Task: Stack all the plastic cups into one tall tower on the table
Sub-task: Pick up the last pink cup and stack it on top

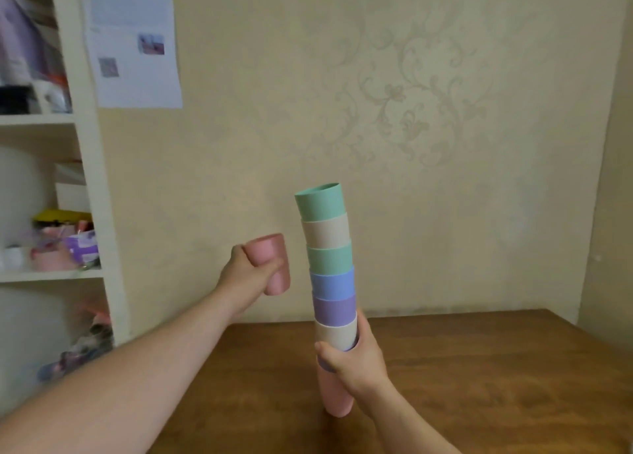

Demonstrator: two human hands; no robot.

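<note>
No legible writing. Tower of cups (330, 282) upright, mouths up, leaning slightly left, base on bench (479, 368), clasped low by right hand (356, 361). Left hand (246, 268) wrapped around pink cup (269, 265) beside it, raised.

I look onto a beige wall (394, 111) with a faint floral scroll pattern. A printed paper sheet (132, 42) with small pictures hangs on it at upper left. Beside that stands a cream shelving unit (92, 166), its shelves crowded with blurred clutter. Below me a brown wooden table (496, 385) meets the wall. The light is soft and even.
</note>
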